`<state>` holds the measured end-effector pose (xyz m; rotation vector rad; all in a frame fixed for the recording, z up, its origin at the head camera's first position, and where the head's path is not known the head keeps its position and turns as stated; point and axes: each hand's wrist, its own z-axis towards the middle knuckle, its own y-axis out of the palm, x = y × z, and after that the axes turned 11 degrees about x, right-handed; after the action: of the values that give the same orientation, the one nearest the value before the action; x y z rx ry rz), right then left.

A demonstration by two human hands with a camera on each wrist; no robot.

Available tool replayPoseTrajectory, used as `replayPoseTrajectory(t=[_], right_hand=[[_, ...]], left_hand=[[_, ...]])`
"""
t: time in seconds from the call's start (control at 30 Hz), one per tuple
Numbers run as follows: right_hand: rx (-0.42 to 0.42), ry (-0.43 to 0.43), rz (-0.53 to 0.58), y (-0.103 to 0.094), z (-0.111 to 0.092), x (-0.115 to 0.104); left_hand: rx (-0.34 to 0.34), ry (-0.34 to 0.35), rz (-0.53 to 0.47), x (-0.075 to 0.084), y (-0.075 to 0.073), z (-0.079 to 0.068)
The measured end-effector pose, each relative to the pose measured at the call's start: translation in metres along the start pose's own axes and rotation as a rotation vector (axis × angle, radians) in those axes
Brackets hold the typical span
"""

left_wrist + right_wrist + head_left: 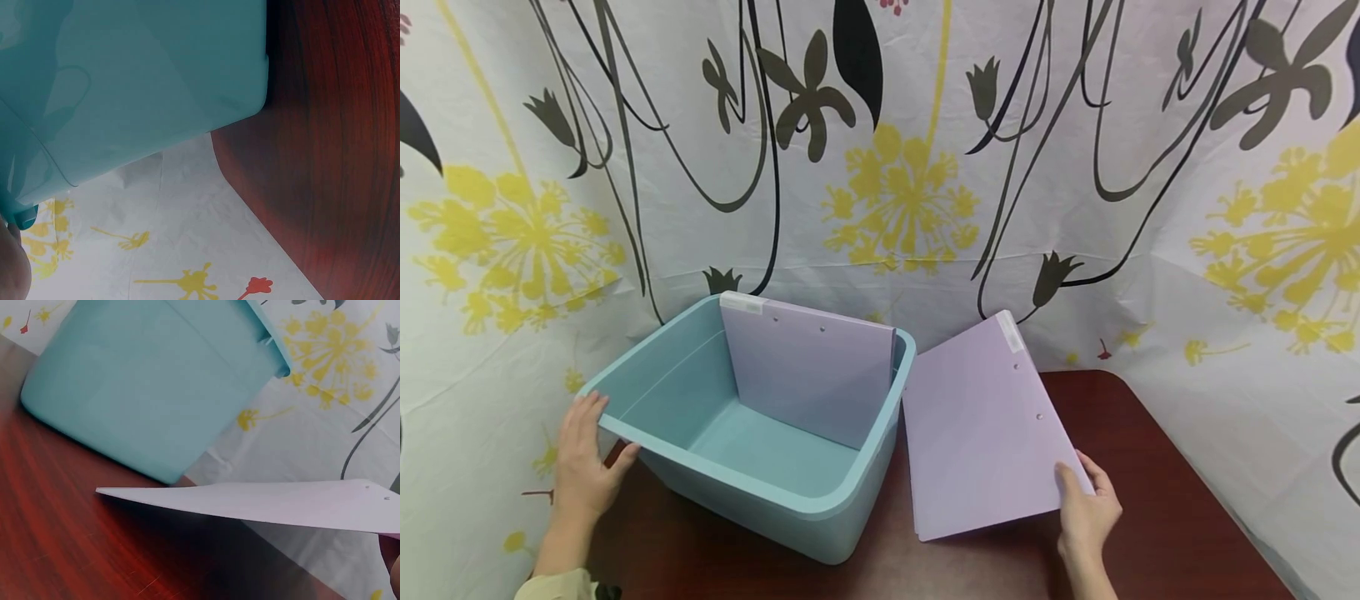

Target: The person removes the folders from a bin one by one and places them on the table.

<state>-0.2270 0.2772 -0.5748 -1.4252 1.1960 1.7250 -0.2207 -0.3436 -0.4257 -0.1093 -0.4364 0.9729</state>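
and here's the lilac folder (985,425), raised at least partly off the dark surface (1157,500), just right of the blue tub (820,533). the right grip (1086,504) pinches one near corner, thumb on the face, fingers wrapped behind. looks light to me, fairly stiff, smooth enough to slide a little, hardly fragile (though corners like that probably crease). held by one corner it could swing, and that doubled edge suggests a cover that may flap; a hold midway along a long side should steady it. over on the left, the left grip (583,458) is spread wide, thumb apart from fingers, resting against the tub's rim (722,468), no folder in it. now the awkward bits: the right wrist view catches the folder nearly edge-on and cuts off its pinched end. inside the tub, a second folder (812,375) leans upright, its back hidden.
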Motion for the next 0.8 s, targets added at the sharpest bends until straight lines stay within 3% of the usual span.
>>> replayPoseTrajectory(t=[0.5, 0.8], right_hand=[[-0.016, -0.029, -0.168, -0.007, -0.023, -0.005], [-0.074, -0.048, -0.335, -0.012, -0.056, -0.055]], left_hand=[[-0.009, 0.0, -0.002, 0.002, 0.0, 0.0], [-0.02, -0.015, -0.008, 0.001, 0.0, -0.001]])
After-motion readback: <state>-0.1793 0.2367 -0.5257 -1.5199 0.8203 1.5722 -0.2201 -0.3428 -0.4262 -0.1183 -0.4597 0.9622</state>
